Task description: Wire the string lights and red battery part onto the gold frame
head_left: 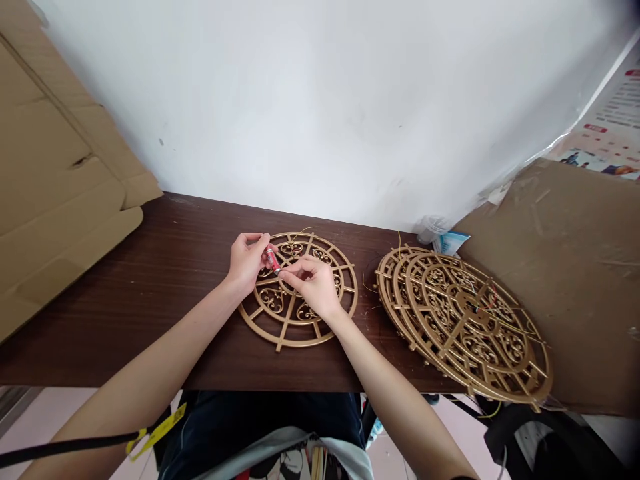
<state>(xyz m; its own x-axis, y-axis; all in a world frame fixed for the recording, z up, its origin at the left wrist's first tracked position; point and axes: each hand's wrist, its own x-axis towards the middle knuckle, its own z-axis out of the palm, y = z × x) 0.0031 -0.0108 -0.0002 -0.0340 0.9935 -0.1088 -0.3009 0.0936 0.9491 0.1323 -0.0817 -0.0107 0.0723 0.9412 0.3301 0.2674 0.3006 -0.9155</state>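
Observation:
A small red tube with silvery ends is held between my two hands above a round golden lattice panel. My left hand is closed, its thumb and fingers pinching the tube's upper part. With thumb and forefinger pressed together, my right hand grips the lower end of the tube. Scrollwork and spokes fill the panel, which lies flat on the dark brown table; my hands cover part of its middle. A thin yellow wire rises near the panel's far edge.
Several similar golden panels are stacked at the right, partly past the table's front edge, with thin wires on them. Behind them are a clear plastic cup and a blue-white packet. Cardboard stands left and right; a white wall closes the back.

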